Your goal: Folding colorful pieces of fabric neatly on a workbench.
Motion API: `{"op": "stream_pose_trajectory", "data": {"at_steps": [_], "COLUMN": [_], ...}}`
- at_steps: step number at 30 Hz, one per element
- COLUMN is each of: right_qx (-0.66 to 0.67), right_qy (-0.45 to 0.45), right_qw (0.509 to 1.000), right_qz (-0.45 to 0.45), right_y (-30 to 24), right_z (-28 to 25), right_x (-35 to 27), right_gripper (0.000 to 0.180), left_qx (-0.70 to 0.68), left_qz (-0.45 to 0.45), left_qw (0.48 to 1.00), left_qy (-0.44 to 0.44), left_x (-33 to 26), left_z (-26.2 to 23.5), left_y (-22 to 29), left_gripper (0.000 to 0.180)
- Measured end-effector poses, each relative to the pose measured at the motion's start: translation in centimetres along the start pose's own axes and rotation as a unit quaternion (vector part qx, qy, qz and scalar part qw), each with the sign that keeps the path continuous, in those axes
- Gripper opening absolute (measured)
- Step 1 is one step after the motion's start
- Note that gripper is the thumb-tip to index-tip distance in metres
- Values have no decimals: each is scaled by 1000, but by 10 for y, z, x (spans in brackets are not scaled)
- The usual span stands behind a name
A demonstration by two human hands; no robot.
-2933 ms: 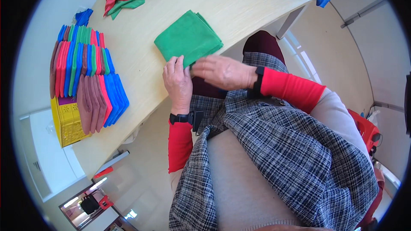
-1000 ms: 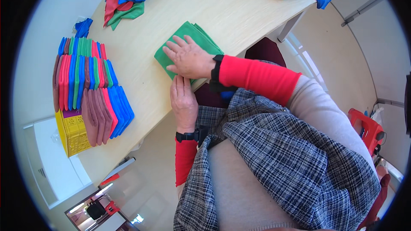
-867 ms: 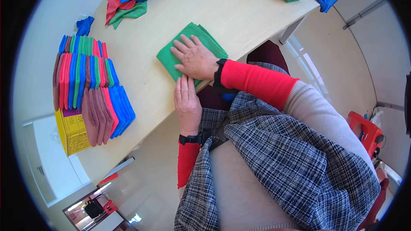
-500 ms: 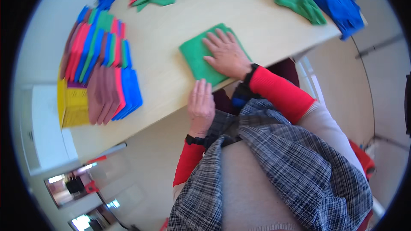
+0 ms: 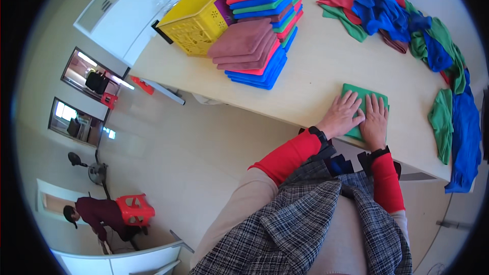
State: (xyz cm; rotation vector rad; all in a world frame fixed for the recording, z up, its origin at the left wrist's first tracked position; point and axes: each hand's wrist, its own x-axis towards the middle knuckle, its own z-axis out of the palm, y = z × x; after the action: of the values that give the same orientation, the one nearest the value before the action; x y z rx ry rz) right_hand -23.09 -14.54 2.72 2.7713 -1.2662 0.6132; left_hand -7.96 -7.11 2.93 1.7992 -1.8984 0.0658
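Note:
A folded green cloth point(image 5: 362, 91) lies at the front edge of the table. My left hand point(image 5: 340, 115) rests flat across its left part, fingers stretched out and pointing away from me. Beside it my right hand point(image 5: 374, 121) lies palm down on the right part of the same cloth, with fingers extended. The two hands almost touch near the left thumb, and they cover much of the cloth. Left of them stand stacks of folded cloths point(image 5: 244, 40) in brownish pink, red, blue and green.
A yellow plastic basket point(image 5: 191, 28) stands behind the stacks on the pale table point(image 5: 310, 61). Crumpled cloths point(image 5: 379, 12) lie at the far right, and a blue cloth point(image 5: 464, 137) hangs over the right edge. Across the room, a person point(image 5: 99, 214) bends near a red stool point(image 5: 136, 210).
The view has swung left, so the table's things appear farther right. My left hand has moved from the cloth's near edge onto its top. My right hand has shifted to the cloth's right side.

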Motion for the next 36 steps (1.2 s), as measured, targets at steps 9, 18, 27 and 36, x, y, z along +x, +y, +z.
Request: {"op": "stream_pose_trajectory", "data": {"at_steps": [9,18,27,36], "right_qx": [1,8,8,-11], "right_qy": [-10,0,-16,-23], "right_qw": [1000,1000,999,999], "right_qz": [14,30,32,22], "right_y": [4,7,5,7], "right_z": [-1,10,0,2], "right_x": [2,3,3,2], "right_gripper": [57,58,59,58], "left_qx": [14,39,-10,-13], "left_qz": [-25,5,2,15], "left_qw": [998,997,998,998], "left_qy": [-47,-71,-69,-54], "left_x": [-6,-12,5,30], "left_z": [-2,8,1,19], "left_y": [4,-8,-22,-14], "left_gripper": [66,65,60,61]}}
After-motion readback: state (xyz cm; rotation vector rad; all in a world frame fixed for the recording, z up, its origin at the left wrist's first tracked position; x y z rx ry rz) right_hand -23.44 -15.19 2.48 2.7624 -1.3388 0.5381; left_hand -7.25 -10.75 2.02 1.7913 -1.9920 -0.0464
